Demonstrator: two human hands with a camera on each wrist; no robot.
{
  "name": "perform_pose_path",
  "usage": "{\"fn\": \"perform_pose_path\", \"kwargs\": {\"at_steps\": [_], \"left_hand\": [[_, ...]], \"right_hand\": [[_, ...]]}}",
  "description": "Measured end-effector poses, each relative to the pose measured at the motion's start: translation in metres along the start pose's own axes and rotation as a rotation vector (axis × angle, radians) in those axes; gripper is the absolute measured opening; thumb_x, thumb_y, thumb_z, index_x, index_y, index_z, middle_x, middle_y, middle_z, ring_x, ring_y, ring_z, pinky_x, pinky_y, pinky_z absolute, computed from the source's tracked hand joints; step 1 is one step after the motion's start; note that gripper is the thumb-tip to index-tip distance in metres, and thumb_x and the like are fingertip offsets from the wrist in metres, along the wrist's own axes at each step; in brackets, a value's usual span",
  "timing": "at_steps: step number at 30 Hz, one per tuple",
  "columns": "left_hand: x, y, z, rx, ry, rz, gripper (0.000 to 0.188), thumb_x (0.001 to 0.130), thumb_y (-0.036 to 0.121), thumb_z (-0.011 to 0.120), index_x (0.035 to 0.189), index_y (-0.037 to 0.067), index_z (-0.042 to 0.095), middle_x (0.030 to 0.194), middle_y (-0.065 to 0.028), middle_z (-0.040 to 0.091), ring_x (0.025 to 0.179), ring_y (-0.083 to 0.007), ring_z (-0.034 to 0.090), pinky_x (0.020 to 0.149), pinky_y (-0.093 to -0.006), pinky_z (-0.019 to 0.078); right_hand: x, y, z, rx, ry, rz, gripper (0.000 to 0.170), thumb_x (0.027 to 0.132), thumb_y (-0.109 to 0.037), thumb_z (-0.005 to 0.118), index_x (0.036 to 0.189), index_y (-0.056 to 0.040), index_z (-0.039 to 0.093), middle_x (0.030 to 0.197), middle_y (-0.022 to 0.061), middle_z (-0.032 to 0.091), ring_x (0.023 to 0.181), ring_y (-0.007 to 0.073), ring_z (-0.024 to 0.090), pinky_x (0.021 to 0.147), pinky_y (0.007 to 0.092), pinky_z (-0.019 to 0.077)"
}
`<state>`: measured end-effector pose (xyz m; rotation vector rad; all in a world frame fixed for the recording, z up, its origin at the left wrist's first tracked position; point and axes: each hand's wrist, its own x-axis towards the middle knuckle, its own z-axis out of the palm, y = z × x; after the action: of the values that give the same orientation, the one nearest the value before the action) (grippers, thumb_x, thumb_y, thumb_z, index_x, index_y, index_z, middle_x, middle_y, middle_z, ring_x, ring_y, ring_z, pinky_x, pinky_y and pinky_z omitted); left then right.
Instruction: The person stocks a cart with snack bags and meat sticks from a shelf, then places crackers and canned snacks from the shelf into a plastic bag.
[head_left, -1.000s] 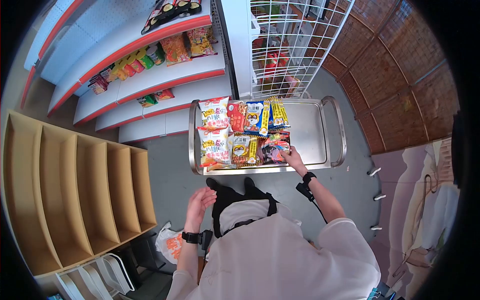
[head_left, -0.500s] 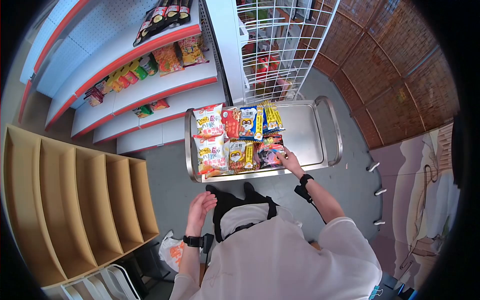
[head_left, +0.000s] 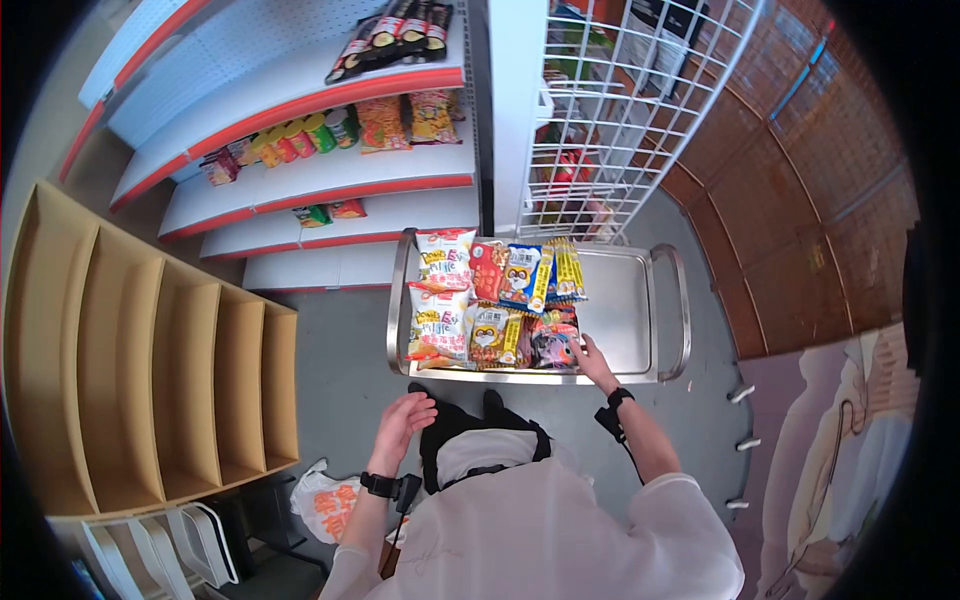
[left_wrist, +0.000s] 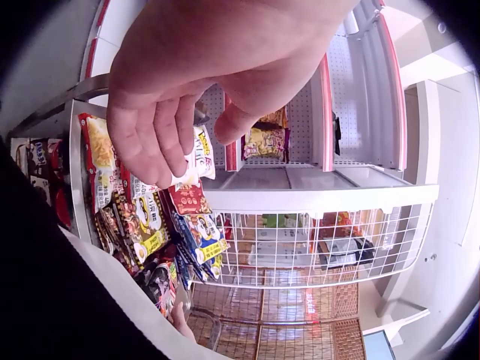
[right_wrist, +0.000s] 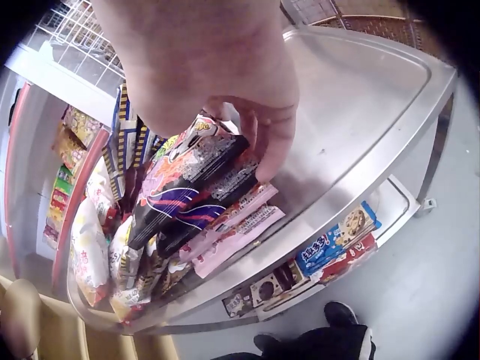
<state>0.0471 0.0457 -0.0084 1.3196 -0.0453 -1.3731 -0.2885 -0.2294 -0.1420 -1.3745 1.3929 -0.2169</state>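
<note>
My right hand [head_left: 595, 366] is at the right end of the snack bags on the steel trolley [head_left: 617, 300]. Its fingers curl over the edge of a black-and-purple snack bag [right_wrist: 184, 180], gripping it. Behind that bag stand a similar black one and pink bags [right_wrist: 238, 238]. Farther left lie white bags [head_left: 438, 322], a brown-and-yellow bag [head_left: 492, 335], a red bag [head_left: 488, 268] and blue bags [head_left: 520, 272]. My left hand [head_left: 404, 420] hangs with loosely bent fingers before the trolley's near left corner, holding nothing.
A shelving unit [head_left: 330, 178] with snacks stands beyond the trolley, beside a white wire rack [head_left: 600, 140]. Wooden compartments [head_left: 160, 370] are at the left, and a plastic bag [head_left: 325, 505] lies on the floor. The trolley's lower tier holds biscuit packs [right_wrist: 330, 244].
The head view has shifted, so the trolley and shelves sit lower in it. My right hand stays at the black-and-purple snack bag; my left hand still hangs free.
</note>
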Motion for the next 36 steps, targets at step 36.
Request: {"fn": "perform_pose_path", "kwargs": {"at_steps": [36], "left_hand": [[0.043,0.061,-0.084,-0.105,0.001,0.131,0.029,0.094,0.024,0.055,0.112,0.001,0.057,0.101,-0.0114,0.066,0.088,-0.0194,0.066,0.078,-0.0290,0.0530]], "right_hand": [[-0.003,-0.620,0.071,-0.408,0.519,-1.170,0.048,0.085,-0.033,0.063,0.117,0.0015,0.052,0.111,0.0223,0.059,0.102,0.0362,0.059,0.086,0.0420,0.0482]]}}
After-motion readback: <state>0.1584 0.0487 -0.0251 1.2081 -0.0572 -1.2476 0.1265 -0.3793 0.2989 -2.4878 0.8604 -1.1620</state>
